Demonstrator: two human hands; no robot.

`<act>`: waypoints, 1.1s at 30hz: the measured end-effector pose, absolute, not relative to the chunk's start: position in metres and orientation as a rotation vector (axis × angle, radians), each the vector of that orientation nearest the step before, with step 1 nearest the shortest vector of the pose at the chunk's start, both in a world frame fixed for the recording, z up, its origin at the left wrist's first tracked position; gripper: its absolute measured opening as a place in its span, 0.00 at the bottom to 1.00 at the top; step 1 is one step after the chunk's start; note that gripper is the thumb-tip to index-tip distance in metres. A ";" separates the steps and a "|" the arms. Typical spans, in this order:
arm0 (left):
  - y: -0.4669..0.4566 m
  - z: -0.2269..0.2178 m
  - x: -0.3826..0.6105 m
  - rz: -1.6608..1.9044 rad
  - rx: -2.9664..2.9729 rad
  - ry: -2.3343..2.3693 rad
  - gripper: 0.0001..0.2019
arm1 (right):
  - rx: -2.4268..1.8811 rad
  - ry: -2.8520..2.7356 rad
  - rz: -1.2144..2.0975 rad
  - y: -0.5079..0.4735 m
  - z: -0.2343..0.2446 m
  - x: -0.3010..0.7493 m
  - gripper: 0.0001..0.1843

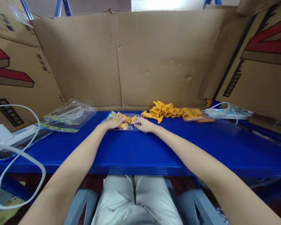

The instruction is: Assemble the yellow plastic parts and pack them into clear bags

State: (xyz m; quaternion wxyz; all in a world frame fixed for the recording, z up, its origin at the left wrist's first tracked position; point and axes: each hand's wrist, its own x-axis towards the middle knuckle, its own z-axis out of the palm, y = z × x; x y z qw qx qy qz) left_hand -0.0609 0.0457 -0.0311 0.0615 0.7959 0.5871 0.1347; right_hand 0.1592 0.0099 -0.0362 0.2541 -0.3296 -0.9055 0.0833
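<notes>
Lying flat on a small clear plastic bag [131,127] of orange trumpet-shaped pieces [124,126], the left hand [113,122] has its fingers released. The right hand [145,125] touches the bag's edge; its grip is unclear.

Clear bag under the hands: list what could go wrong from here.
1. The clear bag lies flat under the left hand and right hand; if its mouth is open, the orange pieces inside may slide out.
2. The loose orange pile sits close beside the right hand; a sweep could scatter it.
</notes>
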 end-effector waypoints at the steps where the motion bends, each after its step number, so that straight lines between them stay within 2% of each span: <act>1: 0.045 -0.030 -0.061 0.400 2.387 1.788 0.32 | -0.927 -2.454 0.217 0.011 -0.037 0.159 0.16; 9: 0.028 -0.013 -0.055 0.358 2.391 1.791 0.25 | -1.051 -2.403 0.212 0.014 -0.043 0.161 0.23; 15: 0.028 -0.007 -0.058 0.546 2.469 1.709 0.18 | -1.065 -2.355 0.226 0.013 -0.043 0.162 0.23; 20: 0.034 -0.011 -0.061 0.579 2.490 1.652 0.19 | -1.102 -2.316 0.205 0.008 -0.034 0.161 0.18; 28: 0.036 -0.016 -0.062 0.588 2.468 1.553 0.19 | -1.662 -2.002 -0.108 0.008 -0.014 0.189 0.15; 33: 0.042 -0.022 -0.065 0.594 2.408 1.543 0.22 | -1.904 -2.035 -0.134 0.006 -0.013 0.203 0.17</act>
